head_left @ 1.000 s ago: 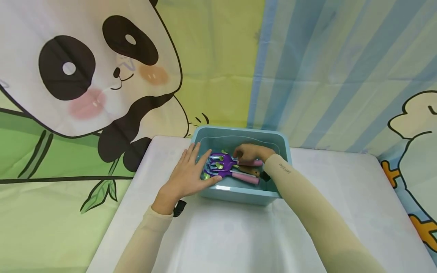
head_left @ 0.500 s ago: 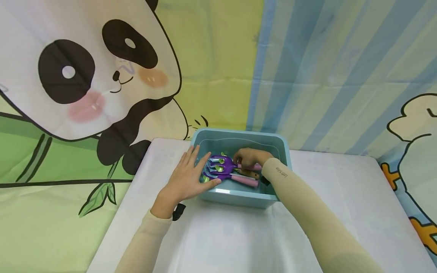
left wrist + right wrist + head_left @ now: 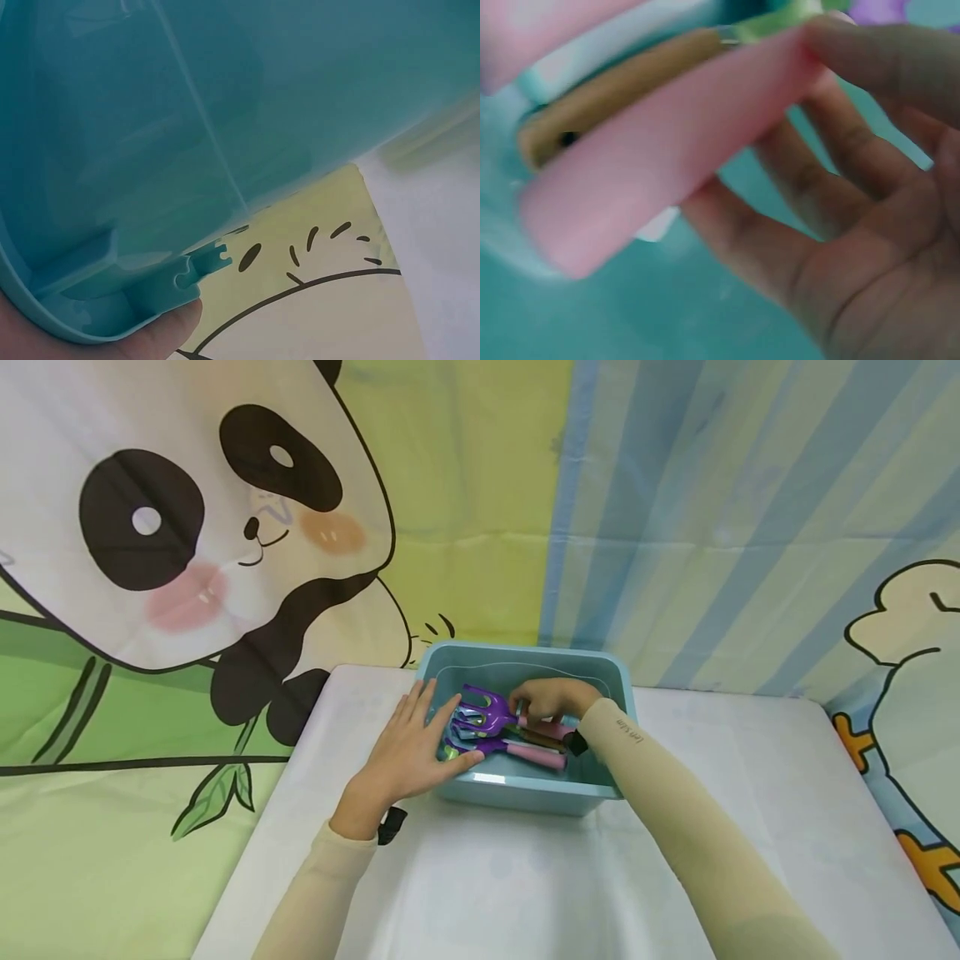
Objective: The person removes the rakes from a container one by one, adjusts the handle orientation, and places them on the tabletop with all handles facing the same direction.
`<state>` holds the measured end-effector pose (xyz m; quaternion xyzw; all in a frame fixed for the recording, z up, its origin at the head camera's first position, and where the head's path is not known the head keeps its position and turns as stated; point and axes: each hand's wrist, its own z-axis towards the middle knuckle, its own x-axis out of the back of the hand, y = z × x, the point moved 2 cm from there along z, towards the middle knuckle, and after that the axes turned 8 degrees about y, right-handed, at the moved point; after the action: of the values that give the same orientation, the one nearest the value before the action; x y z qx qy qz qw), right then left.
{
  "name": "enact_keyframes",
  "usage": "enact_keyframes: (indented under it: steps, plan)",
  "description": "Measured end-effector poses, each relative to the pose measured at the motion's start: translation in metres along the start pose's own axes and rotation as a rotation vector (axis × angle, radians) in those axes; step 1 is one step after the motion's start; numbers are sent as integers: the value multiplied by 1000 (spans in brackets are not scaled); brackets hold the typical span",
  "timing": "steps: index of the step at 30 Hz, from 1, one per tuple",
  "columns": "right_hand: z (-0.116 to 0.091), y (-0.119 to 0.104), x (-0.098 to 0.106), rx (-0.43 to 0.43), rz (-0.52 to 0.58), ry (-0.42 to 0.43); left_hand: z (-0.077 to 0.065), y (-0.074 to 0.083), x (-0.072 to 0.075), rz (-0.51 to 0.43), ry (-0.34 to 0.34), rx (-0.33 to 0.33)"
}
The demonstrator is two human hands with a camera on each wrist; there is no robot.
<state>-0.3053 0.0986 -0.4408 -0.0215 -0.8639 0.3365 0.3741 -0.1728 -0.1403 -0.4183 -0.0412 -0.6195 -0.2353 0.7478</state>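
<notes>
A purple hand rake with a pink handle [image 3: 493, 717] is in the light blue plastic bin [image 3: 517, 793]. My right hand [image 3: 553, 696] pinches its handle near the head, thumb on one side and fingers on the other. In the right wrist view that pink handle [image 3: 652, 157] lies across my fingers, beside a wooden handle [image 3: 622, 94]. Below it in the bin is a second purple rake, whose pink handle [image 3: 536, 755] points right. My left hand [image 3: 405, 743] rests spread over the bin's left rim, fingers straight and thumb along the front edge.
The bin stands on a white-covered table [image 3: 480, 885] near its back edge. Behind it hangs a cloth with a printed panda [image 3: 247, 543] and blue stripes. Other tools with light blue and green parts lie under the rakes.
The upper purple rake has lifted and turned in my right hand, its tines swinging up and away from the lower rake. My left hand has stayed on the rim.
</notes>
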Motion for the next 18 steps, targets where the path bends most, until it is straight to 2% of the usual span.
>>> enact_keyframes:
  steps: [5, 10, 18]
  plan:
    - [-12, -8, 6, -23, 52, -14, 0, 0, 1, -7, 23, -10]
    - [-26, -11, 17, -22, 55, -13, -1, -1, 1, -8, 1, 0]
    - [-59, -22, 44, 98, -39, 32, 0, 0, 1, -9, -5, 0]
